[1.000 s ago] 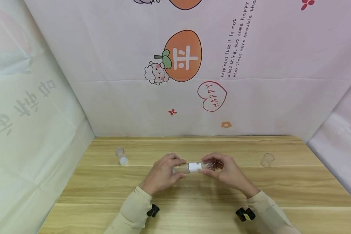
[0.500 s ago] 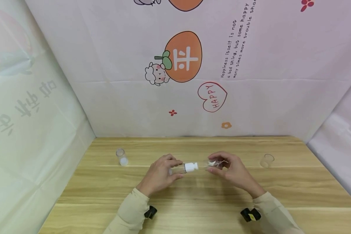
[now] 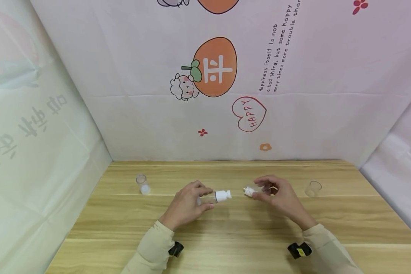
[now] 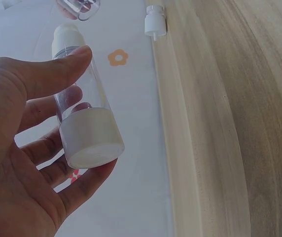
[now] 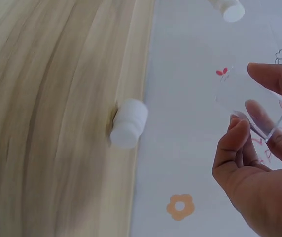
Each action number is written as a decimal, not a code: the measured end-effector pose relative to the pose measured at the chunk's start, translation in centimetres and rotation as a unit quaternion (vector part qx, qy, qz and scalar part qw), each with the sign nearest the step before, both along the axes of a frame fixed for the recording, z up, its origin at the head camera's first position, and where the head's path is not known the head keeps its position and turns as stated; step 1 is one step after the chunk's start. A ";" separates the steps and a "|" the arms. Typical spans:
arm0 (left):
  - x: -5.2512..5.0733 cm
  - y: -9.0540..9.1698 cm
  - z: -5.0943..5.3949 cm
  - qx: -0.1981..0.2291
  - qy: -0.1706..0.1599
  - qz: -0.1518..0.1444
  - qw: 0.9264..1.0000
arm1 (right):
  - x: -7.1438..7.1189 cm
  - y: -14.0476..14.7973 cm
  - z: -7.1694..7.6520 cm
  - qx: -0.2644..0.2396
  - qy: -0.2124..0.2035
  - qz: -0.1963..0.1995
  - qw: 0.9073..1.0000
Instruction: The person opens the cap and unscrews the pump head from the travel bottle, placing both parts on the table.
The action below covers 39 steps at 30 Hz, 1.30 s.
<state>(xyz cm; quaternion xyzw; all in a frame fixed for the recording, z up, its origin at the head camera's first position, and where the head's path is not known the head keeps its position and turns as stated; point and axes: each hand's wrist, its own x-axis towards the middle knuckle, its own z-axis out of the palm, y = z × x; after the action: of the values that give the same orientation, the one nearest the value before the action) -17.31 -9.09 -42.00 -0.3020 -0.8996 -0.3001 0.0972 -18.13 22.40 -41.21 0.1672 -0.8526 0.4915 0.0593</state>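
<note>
My left hand (image 3: pixel 187 203) holds a clear pump bottle (image 3: pixel 208 198) sideways, with its white pump top pointing right. In the left wrist view, the bottle's white base (image 4: pixel 91 138) rests among the fingers, and the thumb presses its clear wall. My right hand (image 3: pixel 277 194) pinches a clear cap (image 5: pixel 252 101) between thumb and fingers, apart from the bottle. A separate white pump head (image 5: pixel 129 123) lies on the table, just left of the right fingertips in the head view.
A clear bottle body (image 3: pixel 143 185) with a white bottom stands at the left of the wooden table (image 3: pixel 226 243). Another clear cap (image 3: pixel 313 188) sits at the right. Printed cloth walls (image 3: pixel 140 125) border the back and sides.
The right hand has moved right with the clear cap, away from the bottle's pump top. The left hand shifted slightly left with the bottle. The loose pump head has come into plainer view.
</note>
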 end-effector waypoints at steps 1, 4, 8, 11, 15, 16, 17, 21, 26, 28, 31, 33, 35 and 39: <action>0.0 0.0 0.0 0.000 0.000 0.000 1.000 | -0.1 0.2 -0.1 0.004 0.001 -0.007 1.000; 0.0 -0.1 -0.1 0.001 -0.001 0.001 1.000 | -0.3 0.6 -0.3 0.011 -0.001 -0.027 1.000; 0.0 -0.1 -0.2 0.001 -0.002 0.003 1.000 | -0.5 1.3 -0.6 0.022 -0.012 -0.049 0.998; 0.0 -0.1 -0.2 0.005 -0.003 0.003 1.000 | -0.8 1.8 -0.9 0.029 -0.020 -0.059 0.998; 0.0 0.0 -0.3 0.010 -0.008 0.003 1.000 | -1.1 2.4 -1.1 0.045 -0.019 -0.071 0.996; 0.0 0.0 -0.3 0.010 -0.009 0.003 1.000 | -1.2 2.5 -1.2 0.051 -0.019 -0.074 0.996; 0.0 0.0 -0.4 0.011 -0.011 0.003 1.000 | -1.2 2.7 -1.3 0.056 -0.018 -0.077 0.995; 0.1 0.1 -0.3 0.012 -0.014 0.003 1.000 | -1.5 3.3 -1.5 0.074 -0.017 -0.085 0.993; 0.1 0.1 -0.4 0.011 -0.013 0.003 1.000 | -1.8 4.0 -2.0 0.074 -0.024 -0.085 0.993; 0.1 0.1 -0.4 0.011 -0.014 0.003 1.000 | -2.0 4.2 -2.3 0.077 -0.028 -0.086 0.993; 0.1 0.1 -0.4 0.011 -0.015 0.001 1.000 | -2.2 4.6 -2.6 0.088 -0.033 -0.089 0.992; 0.1 0.1 -0.4 0.010 -0.015 0.001 1.000 | -2.4 4.7 -2.8 0.098 -0.037 -0.093 0.990; 0.1 0.2 -0.4 0.009 -0.016 0.001 1.000 | -2.5 4.8 -2.9 0.103 -0.041 -0.095 0.989; 0.1 0.2 -0.4 0.007 -0.017 0.001 1.000 | -2.7 4.9 -3.1 0.111 -0.053 -0.097 0.988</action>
<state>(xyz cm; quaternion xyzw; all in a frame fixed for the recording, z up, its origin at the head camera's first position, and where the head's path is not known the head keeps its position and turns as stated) -17.21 -8.87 -42.42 -0.2951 -0.8993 -0.3118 0.0840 -20.83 27.27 -44.34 0.0629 -0.9160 0.3939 0.0428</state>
